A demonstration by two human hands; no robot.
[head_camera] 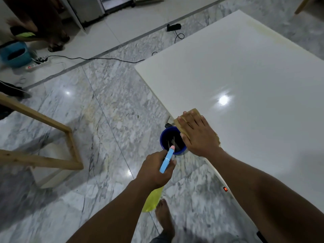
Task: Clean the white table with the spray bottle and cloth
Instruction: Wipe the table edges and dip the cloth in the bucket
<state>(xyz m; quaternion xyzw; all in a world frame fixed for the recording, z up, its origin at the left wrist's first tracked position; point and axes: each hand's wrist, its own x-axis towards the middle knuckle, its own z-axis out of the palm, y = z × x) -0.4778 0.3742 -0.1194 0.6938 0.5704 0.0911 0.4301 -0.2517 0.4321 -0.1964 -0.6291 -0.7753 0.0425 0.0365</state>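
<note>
While my right grip lies flat with its fingers spread on the tan cloth, it presses that cloth down at the near left edge of the white worktop, and one corner of the cloth pokes out past the fingertips. My left grip is curled round the neck of the spray bottle and holds it over the marble floor, just beside the worktop and not above it. The bottle's light blue head points forward and its yellow-green body hangs under the wrist. A dark blue bucket stands on the floor against the worktop's edge, between the two grips. A bare foot shows below the bottle.
</note>
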